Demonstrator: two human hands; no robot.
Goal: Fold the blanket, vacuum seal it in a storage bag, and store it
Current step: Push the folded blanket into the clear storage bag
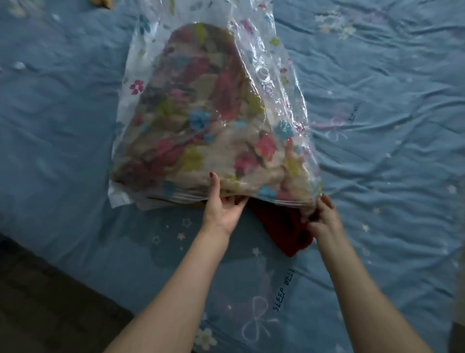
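Note:
A clear plastic storage bag (284, 83) printed with small flowers lies on the bed. A folded floral blanket (201, 121) in beige, red and green fills it. A round valve (264, 74) shows on the bag's upper right side. My left hand (222, 204) grips the bag's near edge, thumb on top and fingers underneath. My right hand (320, 214) holds the near right corner of the bag, pinching the plastic. A dark red cloth (279, 226) pokes out from under the near edge between my hands.
The bed is covered by a wrinkled blue sheet (377, 151) with stars, bows and the words "SLEEP WELL". The bed's edge and dark floor (37, 302) run along the lower left. A small tan object (102, 3) sits at the top left.

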